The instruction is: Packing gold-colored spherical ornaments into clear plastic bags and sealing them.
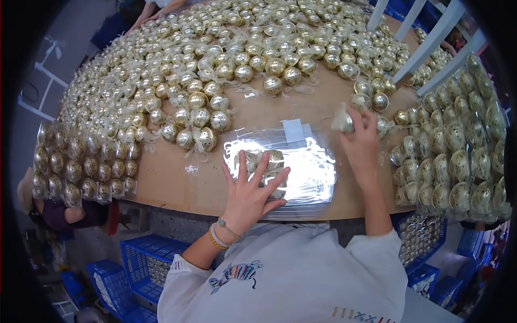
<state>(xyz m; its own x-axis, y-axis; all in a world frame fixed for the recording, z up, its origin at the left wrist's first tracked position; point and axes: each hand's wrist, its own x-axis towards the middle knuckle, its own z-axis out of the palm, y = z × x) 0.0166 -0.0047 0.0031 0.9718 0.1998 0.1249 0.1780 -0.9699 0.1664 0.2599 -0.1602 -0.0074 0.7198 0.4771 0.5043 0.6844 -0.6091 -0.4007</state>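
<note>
My left hand (250,185) lies with spread fingers over a few gold ball ornaments (273,157) set in a clear plastic pack. Under them is a stack of shiny clear plastic packaging (307,183), with glare hiding much of its detail. A small white card or label (293,131) sits at its far edge. To the right of the stack, my right hand (363,142) pinches one gold ball ornament (345,121), pale ribbon still on it, just above the cardboard-covered table (177,180).
A wide heap of gold ornaments (177,59) covers the far side. Packed ornaments in clear plastic stand at the left (72,161) and in taller stacks at the right (452,161). White bars (431,40) rise at far right. Blue crates (142,264) sit below. Another person's arm (148,13) reaches in.
</note>
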